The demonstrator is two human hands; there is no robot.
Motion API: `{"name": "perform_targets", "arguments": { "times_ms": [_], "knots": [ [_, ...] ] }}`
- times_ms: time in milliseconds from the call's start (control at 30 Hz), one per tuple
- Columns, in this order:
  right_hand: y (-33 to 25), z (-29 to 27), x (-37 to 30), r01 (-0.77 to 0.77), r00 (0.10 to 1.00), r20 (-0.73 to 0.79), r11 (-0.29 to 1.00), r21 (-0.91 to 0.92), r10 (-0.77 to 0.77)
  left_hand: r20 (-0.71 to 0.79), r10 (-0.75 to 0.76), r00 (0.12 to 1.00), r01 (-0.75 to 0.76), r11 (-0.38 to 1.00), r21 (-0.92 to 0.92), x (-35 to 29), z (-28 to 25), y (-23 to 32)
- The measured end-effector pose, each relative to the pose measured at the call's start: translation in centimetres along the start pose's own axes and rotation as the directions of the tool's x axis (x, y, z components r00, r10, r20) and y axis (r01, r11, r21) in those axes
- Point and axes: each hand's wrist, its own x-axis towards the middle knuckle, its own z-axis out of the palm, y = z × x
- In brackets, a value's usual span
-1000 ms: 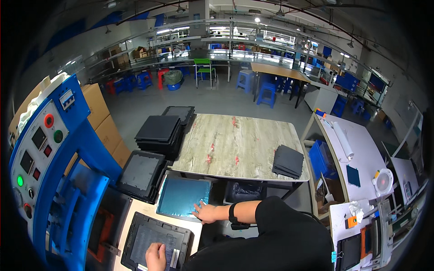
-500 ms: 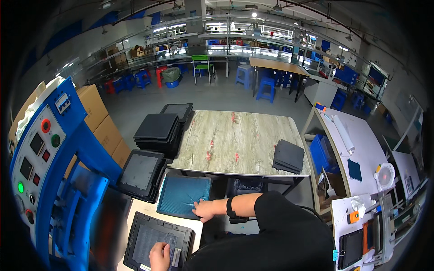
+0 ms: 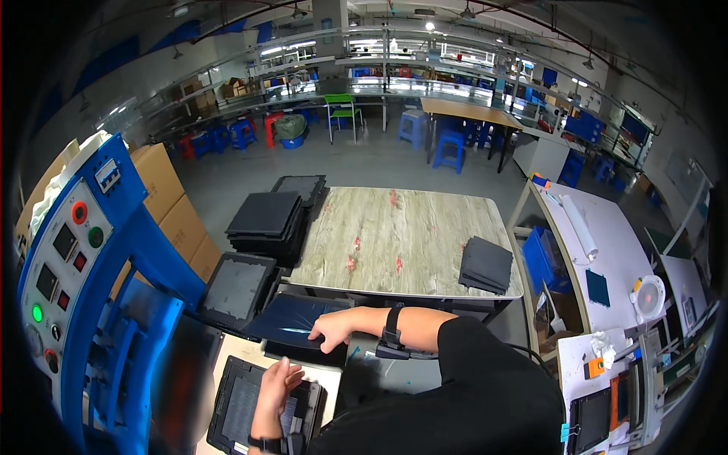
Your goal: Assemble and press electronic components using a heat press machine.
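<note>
Factory floor, far side lined with shelving and blue stools (image 3: 450, 149). Centre: marble-pattern table (image 3: 402, 235), small stack of dark sheets (image 3: 485, 264) at its right near corner. Left of the table, a taller stack of black trays (image 3: 265, 218), one open black tray (image 3: 236, 285) nearer in. Blue machine with control panel (image 3: 72, 250) at far left, cardboard boxes (image 3: 171, 201) behind it. White bench (image 3: 607, 265) on the right with clutter.

Right hand (image 3: 334, 327), black watch on the wrist, reaches left across the body. Lies palm down on a glossy dark blue panel (image 3: 292, 322) that sits just near of the table edge, right of the open tray. Fingers close together, thumb apart, pressed flat on the panel's near right part.

Left hand (image 3: 279, 379) is nearer, resting on a black framed tray (image 3: 258, 406) on the light worktop. Fingers together, laid flat over its upper right area; no grip visible.
</note>
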Motion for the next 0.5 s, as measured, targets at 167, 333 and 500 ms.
{"name": "perform_targets", "arguments": {
  "times_ms": [167,333,500],
  "knots": [
    [-0.8,-0.3,-1.1,0.057,0.993,-0.114,0.977,0.207,-0.033,0.153,-0.145,0.978,0.191,0.918,-0.349,6.5,2.4,-0.1],
    [0.5,2.4,0.2,0.13,0.951,-0.271,0.988,-0.085,-0.149,0.02,-0.053,0.998,0.057,0.897,-0.439,9.5,3.5,-0.4],
    [1.3,4.2,-0.3,0.28,0.842,-0.44,0.95,-0.137,-0.311,-0.135,0.025,0.991,-0.076,0.92,-0.385,5.7,5.1,1.1]
  ]
}}
